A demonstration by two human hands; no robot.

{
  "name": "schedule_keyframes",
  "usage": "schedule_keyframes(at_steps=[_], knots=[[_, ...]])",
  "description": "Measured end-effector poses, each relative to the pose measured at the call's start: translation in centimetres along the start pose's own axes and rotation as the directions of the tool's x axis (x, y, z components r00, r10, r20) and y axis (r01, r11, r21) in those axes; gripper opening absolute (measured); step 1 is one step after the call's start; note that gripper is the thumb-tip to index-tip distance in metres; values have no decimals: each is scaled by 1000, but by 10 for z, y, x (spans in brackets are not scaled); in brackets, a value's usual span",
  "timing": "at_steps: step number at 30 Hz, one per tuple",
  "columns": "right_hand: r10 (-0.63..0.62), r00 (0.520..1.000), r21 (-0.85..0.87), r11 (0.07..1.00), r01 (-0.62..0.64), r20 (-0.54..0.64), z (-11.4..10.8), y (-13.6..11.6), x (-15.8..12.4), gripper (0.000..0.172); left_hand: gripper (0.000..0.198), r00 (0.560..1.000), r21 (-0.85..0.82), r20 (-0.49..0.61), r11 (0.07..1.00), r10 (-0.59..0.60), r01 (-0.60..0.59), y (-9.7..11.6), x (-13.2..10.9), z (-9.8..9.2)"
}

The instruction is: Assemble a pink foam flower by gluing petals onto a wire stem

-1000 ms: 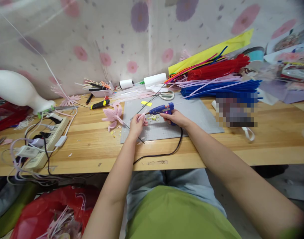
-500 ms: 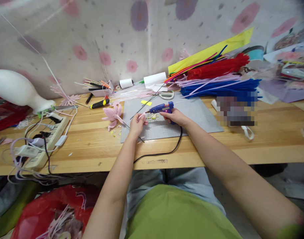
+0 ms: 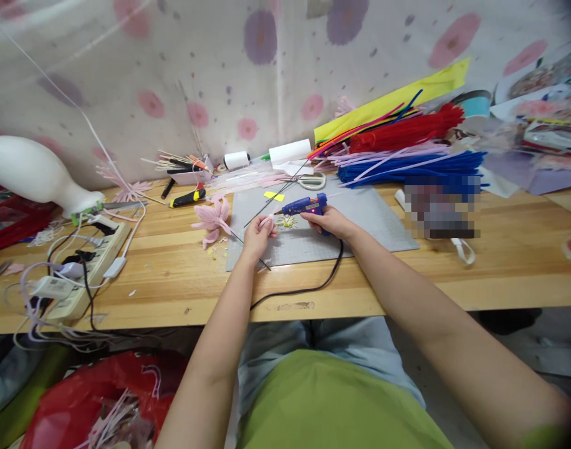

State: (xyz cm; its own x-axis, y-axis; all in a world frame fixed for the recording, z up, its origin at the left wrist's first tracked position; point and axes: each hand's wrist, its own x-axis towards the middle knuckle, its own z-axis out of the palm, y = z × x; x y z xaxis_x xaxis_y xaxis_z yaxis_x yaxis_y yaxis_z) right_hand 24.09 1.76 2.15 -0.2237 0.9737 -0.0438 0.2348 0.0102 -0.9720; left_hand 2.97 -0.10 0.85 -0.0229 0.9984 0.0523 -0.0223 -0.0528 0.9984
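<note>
My left hand (image 3: 257, 236) is closed on a small pink pipe-cleaner piece (image 3: 266, 220) and a thin dark wire that sticks out below it, over the grey cutting mat (image 3: 369, 218). My right hand (image 3: 330, 221) grips a blue hot glue gun (image 3: 305, 204), whose nozzle points left at the pink piece. The gun's black cord (image 3: 308, 287) runs off the mat toward the table's front edge. A finished pink pipe-cleaner flower (image 3: 213, 218) lies just left of my left hand.
Bundles of red, blue and pink pipe cleaners (image 3: 407, 146) are piled at the back right. A power strip (image 3: 86, 265) with plugs and cables sits at the left. A white vase (image 3: 30, 171), a utility knife (image 3: 187, 197), scissors (image 3: 312, 181) and tape rolls stand behind.
Nothing has visibly changed apart from a slight shift of the camera; both hands stay where they were.
</note>
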Motion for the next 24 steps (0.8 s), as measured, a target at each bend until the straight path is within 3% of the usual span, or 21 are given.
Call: schedule_keyframes(at_steps=[18,24], knots=[[-14,998,-5,1000,15,57,-2,-7,-5,48,20,1000,-21,4,1000,2,-2,2,-1,1],[7,1000,-24,1000,-6,14,-2,-7,-5,49,21,1000,-6,17,1000,-2,2,1,-1,1]])
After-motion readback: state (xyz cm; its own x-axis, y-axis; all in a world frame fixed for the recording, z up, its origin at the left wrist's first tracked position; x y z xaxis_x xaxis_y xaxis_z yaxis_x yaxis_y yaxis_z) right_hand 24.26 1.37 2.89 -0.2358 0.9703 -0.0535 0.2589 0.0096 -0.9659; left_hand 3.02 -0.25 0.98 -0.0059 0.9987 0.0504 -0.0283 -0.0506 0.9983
